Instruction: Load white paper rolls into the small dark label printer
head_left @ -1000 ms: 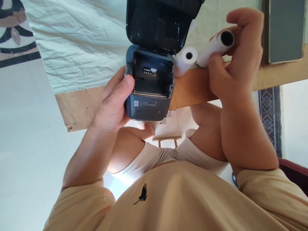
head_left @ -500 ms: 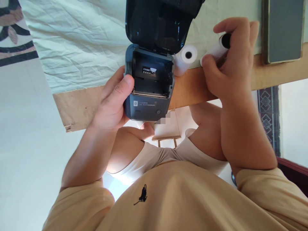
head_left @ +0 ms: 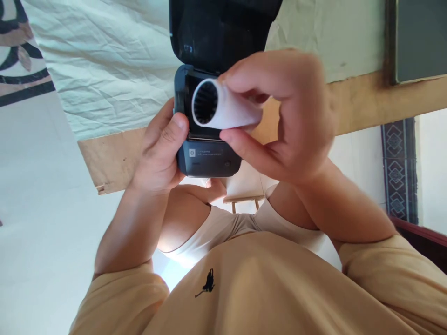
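Observation:
A small dark blue-grey printer (head_left: 206,156) stands at the table's near edge with its black lid (head_left: 216,32) flipped up and its paper bay exposed. My left hand (head_left: 160,151) grips the printer's left side, thumb on the bay's rim. My right hand (head_left: 282,114) holds a white paper roll (head_left: 223,109) with a black ribbed core just over the open bay, its hollow end facing left toward me. The roll hides most of the bay.
A creased white cloth (head_left: 104,60) covers the wooden table (head_left: 366,100), whose bare front edge shows. A dark flat device (head_left: 419,39) lies at the far right. My beige shirt (head_left: 251,288) fills the lower view.
My right hand lifted the paper roll from the table at the right and carried it left over the printer's open bay. The second roll is now hidden behind my hand.

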Demonstrator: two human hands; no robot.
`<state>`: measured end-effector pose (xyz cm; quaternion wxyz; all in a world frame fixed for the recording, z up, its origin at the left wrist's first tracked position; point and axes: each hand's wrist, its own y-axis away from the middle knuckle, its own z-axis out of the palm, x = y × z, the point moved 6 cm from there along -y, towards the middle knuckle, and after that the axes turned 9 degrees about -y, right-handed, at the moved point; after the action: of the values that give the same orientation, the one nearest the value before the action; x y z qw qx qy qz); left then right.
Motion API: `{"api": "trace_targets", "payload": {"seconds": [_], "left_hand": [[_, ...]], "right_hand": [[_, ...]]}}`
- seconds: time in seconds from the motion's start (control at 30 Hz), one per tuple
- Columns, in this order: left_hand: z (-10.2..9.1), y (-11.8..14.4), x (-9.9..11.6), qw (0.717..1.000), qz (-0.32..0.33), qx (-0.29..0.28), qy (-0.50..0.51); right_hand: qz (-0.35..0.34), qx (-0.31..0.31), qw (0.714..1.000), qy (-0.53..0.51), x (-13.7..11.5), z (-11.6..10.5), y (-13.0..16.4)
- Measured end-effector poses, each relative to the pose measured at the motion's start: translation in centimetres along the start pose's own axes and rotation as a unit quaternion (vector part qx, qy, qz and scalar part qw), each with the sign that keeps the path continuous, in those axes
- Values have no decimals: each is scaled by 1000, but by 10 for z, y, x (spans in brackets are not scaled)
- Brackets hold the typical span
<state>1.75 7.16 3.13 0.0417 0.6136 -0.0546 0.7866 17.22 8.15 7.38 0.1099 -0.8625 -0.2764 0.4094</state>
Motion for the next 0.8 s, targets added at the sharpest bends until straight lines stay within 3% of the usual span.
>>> {"api": "trace_targets", "payload": {"seconds": [0.07, 0.13, 0.33, 0.63, 0.8], "left_hand": [[1, 0, 2, 1000, -2, 3, -4], [2, 1, 4, 1000, -2, 4, -9], [6, 2, 2, 1000, -11, -17, -9], [4, 4, 1, 1000, -16, -14, 5], [-3, 3, -6, 1000, -13, 9, -18]], "right_hand": [[-81, 47, 996, 7, -16, -3, -1], [-106, 76, 991, 7, -23, -6, -3], [-45, 83, 994, 60, -27, -2, -6], [-74, 116, 986, 97, -27, -2, -2], [-9, 70, 992, 104, -16, 0, -5]]}}
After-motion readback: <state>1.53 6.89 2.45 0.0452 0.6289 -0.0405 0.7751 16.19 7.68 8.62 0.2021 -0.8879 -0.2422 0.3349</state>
